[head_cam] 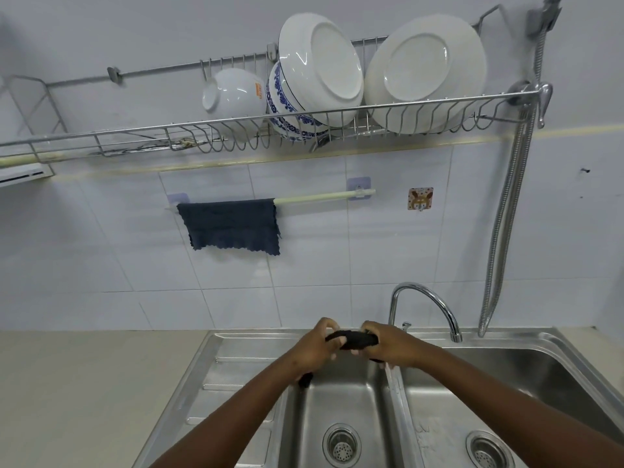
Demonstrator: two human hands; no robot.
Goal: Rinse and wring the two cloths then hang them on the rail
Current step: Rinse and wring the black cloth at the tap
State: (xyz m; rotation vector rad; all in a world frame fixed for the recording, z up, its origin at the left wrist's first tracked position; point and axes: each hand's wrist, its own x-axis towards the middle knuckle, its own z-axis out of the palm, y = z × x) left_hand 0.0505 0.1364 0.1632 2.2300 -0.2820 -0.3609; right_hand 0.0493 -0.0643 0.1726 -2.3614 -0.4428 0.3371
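Note:
One dark blue cloth (233, 226) hangs spread over the left part of the pale rail (324, 196) on the tiled wall. A second dark cloth (356, 339) is twisted into a tight roll between my hands, above the left basin of the steel sink (341, 393). My left hand (317, 346) grips its left end, and a tail of the cloth sticks out below that wrist. My right hand (388, 344) grips the right end. Most of the roll is hidden inside my fists.
A curved chrome tap (435, 298) stands behind the divider between the two basins, with no water visible. The right basin (506, 400) and a ribbed drainboard (233, 383) flank the left basin. A wire dish rack (270, 130) with bowls and plates hangs overhead. A metal hose (503, 214) hangs at right.

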